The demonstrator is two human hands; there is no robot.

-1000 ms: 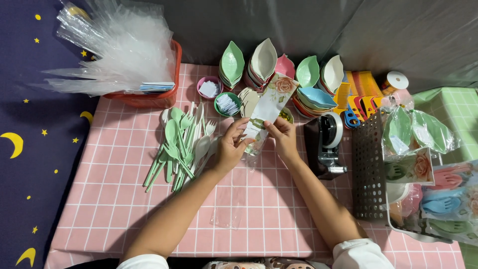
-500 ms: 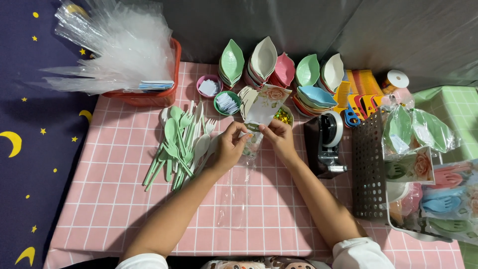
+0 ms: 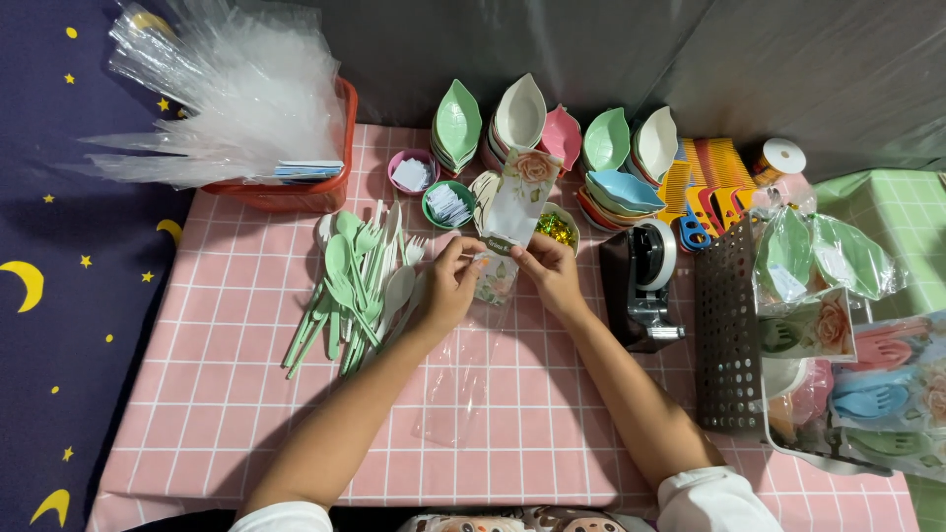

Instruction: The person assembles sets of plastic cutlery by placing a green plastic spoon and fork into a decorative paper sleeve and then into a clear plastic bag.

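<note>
While your left hand and right hand meet, both pinch the card. A clear bag hangs below your fingers.

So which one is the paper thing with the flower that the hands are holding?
Start at the pink checked tablecloth and look at its middle, just in front of the row of leaf-shaped dishes. There the left hand and right hand pinch a folded white card with a pink rose printed at its top. It is the only flat paper piece standing up off the table, between the spoons and the tape dispenser.
</note>
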